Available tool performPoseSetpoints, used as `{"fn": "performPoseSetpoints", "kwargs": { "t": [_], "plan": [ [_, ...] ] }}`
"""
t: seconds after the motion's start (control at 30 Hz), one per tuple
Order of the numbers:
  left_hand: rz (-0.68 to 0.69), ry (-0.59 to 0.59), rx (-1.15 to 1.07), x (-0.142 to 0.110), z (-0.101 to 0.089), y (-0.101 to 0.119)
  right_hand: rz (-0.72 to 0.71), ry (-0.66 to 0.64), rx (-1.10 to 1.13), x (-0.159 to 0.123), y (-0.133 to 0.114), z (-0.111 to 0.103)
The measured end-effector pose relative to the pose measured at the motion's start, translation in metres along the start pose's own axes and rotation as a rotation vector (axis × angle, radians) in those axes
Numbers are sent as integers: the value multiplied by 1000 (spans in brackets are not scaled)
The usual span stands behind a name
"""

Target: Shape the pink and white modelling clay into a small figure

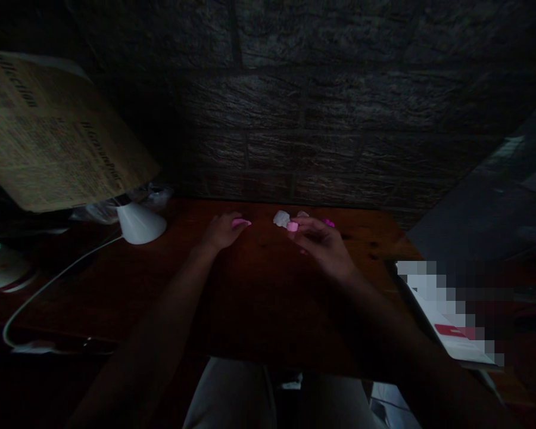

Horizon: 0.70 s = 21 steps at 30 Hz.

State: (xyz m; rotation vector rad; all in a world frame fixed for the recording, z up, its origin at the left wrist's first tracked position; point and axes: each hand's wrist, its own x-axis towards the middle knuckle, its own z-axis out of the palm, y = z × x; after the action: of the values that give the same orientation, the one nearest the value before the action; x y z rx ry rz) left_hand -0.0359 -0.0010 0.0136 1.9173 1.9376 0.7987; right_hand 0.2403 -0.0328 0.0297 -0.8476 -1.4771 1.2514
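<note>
Pinching pink lump (292, 226) (lampshade (67, 137) reads "…ction")

Forearms (178, 304) outstretched (both bare); left hand (223, 231) curled, right hand (324, 243) pinching.

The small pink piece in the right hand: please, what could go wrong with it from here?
The right hand seems to hold the small pink piece near its tip, so it might slip onto the table.

In this view the piece appears close to the white lump, so they might bump.

The light is dim, so a dropped piece could be hard to find.
</note>
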Motion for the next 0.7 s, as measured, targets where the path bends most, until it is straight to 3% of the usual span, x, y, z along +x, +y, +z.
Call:
{"fn": "performPoseSetpoints", "kwargs": {
  "t": [0.1, 0.2, 0.37, 0.57, 0.7],
  "plan": [
    [94, -24, -55, -1, 5, 5, -6, -30, -61, 2, 7, -2],
    [137, -73, -257, -3, 8, 14, -6, -90, -180, 2, 17, -7],
    [161, -272, -670, -10, 14, 33, -1, -207, -365, 2, 31, -13],
    [201, -368, -736, -16, 24, 45, 79, -290, -452, 4, 31, -20],
    [140, -377, -752, -18, 26, 48, 163, -322, -396, 2, 24, -24]
  ]
}}
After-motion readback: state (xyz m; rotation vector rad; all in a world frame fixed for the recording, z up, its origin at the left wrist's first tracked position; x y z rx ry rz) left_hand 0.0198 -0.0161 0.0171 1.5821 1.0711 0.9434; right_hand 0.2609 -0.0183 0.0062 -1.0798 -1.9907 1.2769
